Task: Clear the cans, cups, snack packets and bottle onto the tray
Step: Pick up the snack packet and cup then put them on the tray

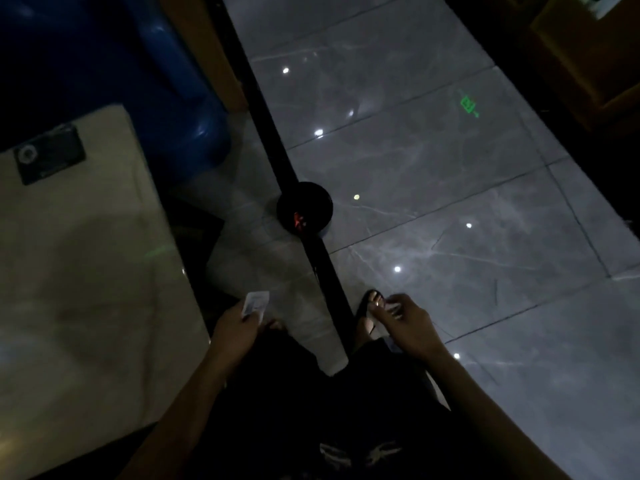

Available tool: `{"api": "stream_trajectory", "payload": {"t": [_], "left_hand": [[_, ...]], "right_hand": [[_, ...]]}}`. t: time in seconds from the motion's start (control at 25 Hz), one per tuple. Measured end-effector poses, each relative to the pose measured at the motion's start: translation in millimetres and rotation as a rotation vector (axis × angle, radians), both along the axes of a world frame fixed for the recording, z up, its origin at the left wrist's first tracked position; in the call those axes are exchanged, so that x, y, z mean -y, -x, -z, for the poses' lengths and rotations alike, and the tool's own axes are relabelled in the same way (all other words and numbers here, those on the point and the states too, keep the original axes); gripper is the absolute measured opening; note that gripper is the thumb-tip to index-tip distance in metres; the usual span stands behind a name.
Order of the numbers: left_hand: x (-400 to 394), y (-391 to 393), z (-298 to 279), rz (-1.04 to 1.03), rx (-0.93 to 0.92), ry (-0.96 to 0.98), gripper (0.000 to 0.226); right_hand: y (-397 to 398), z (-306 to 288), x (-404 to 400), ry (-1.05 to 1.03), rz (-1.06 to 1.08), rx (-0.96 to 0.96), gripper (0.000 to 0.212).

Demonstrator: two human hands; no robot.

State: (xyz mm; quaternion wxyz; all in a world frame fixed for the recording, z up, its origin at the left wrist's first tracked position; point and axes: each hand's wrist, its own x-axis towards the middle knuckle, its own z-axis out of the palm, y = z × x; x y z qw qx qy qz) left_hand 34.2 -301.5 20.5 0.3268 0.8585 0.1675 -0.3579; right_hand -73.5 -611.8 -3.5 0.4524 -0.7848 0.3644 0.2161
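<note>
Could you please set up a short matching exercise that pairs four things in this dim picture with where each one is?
Things:
1. small white card
2. round black object with a red mark
3. green light mark
4. dark label

Places:
A. on the pale table top, far left
B. reflected on the grey floor tiles, upper right
C. held in the left hand
D. on the black strip across the floor

Pairs: 1-C, 2-D, 3-B, 4-A
</note>
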Motion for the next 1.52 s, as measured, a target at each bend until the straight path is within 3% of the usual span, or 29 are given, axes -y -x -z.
{"api": "stream_trajectory", "payload": {"t": [0.2, 0.32, 0.4, 0.52, 0.6, 0.84, 0.96, 1.12, 1.2, 1.36, 1.52], "left_hand": [[-22, 27, -11, -0.178, 0.011, -0.066, 0.010], [-23, 14, -11, -0.355, -0.020, 0.040, 0.014], [-27, -15, -3, -0.413, -0.018, 0.073, 0.015], [-32, -75, 16, -0.340, -0.109, 0.130, 0.021], [-27, -108, 30, -0.331, -0.071, 0.163, 0.027], [2, -207, 64, -0.476, -0.103, 0.259, 0.018], [23, -235, 87, -0.567, -0.159, 0.347, 0.027], [53, -251, 151, -0.654, -0.106, 0.349, 0.006], [68, -250, 195, -0.697, -0.141, 0.383, 0.011], [89, -240, 282, -0.721, -0.190, 0.355, 0.018], [101, -237, 364, -0.588, -0.229, 0.278, 0.020]], "right_hand": [[-95, -1, 4, -0.060, -0.135, 0.048, 0.068], [-140, -2, -4, -0.054, -0.200, 0.061, 0.066], [-167, -1, -9, -0.029, -0.215, 0.058, 0.066], [-197, 5, -15, 0.006, -0.170, 0.026, 0.065], [-209, 9, -17, 0.005, -0.176, -0.014, 0.064], [-264, 48, -25, 0.058, -0.344, -0.092, 0.068], [-283, 88, -18, 0.010, -0.455, -0.147, 0.070], [-296, 169, -2, -0.047, -0.726, -0.242, 0.078], [-306, 216, 8, -0.035, -0.794, -0.265, 0.076], [-337, 306, 18, 0.040, -0.817, -0.189, 0.074], [-369, 399, 18, 0.054, -0.828, -0.148, 0.080]]}}
